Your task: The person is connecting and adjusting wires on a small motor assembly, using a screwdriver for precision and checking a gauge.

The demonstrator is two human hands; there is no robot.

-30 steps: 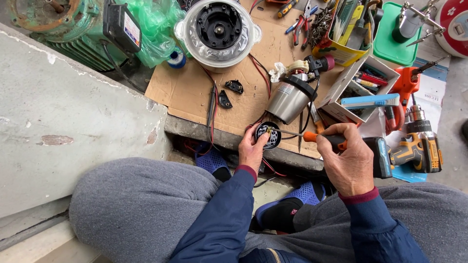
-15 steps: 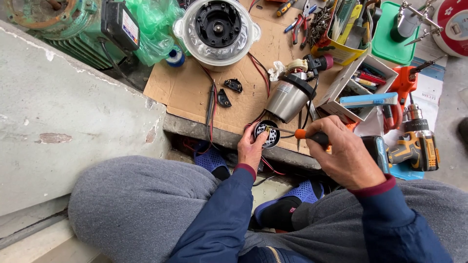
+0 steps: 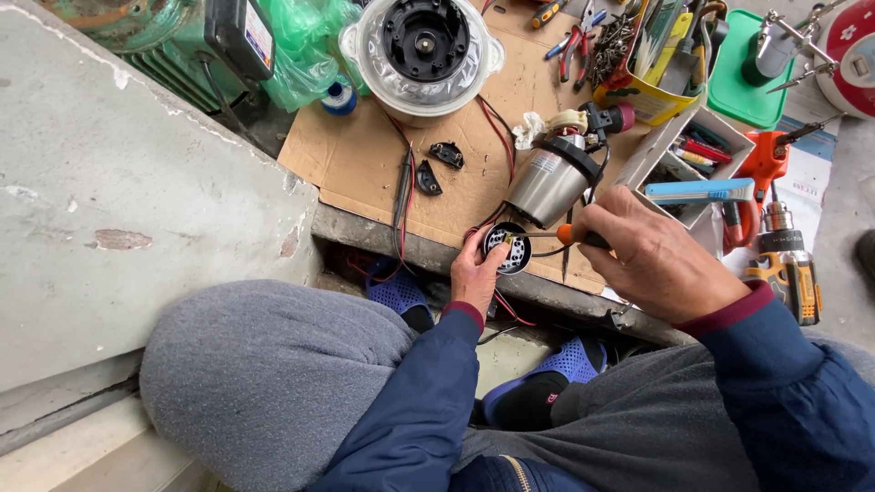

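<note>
My left hand (image 3: 474, 273) grips a small round black part (image 3: 507, 248) with a perforated metal face, held at the edge of the cardboard sheet (image 3: 355, 155). My right hand (image 3: 652, 260) holds a screwdriver with an orange and black handle (image 3: 576, 236); its thin shaft points left and the tip rests on the round part. Red and black wires (image 3: 499, 305) trail from the part. A cylindrical silver motor (image 3: 550, 185) lies just behind it on the cardboard.
A white round appliance base (image 3: 424, 55) sits at the back. Two small black clips (image 3: 436, 166) lie on the cardboard. A yellow tub of tools (image 3: 643, 55), a box of screwdrivers (image 3: 693, 150), an orange tool (image 3: 761, 164) and a yellow cordless drill (image 3: 784, 264) stand right. A concrete slab (image 3: 109, 191) fills the left.
My right hand has swung the screwdriver up and left, bringing its tip onto the round part. My left hand kept hold of the part in about the same spot.
</note>
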